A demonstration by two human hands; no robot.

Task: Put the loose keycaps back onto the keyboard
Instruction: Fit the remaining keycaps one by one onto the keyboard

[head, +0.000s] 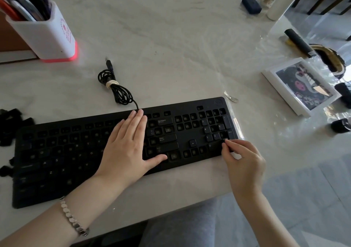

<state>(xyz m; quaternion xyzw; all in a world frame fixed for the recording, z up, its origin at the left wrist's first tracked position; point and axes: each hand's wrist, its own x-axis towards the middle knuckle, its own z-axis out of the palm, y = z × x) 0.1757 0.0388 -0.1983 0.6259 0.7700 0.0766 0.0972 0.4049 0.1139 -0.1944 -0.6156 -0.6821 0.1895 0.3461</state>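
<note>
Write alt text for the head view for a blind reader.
A person's left hand lies flat on a black keyboard while the right hand pinches a keycap at the number pad; loose keycaps lie left of the keyboard.

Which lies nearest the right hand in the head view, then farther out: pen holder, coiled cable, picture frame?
1. Picture frame, right of the right hand and farther back.
2. Coiled cable, behind the keyboard, to the left.
3. Pen holder, at the far left corner.
</note>
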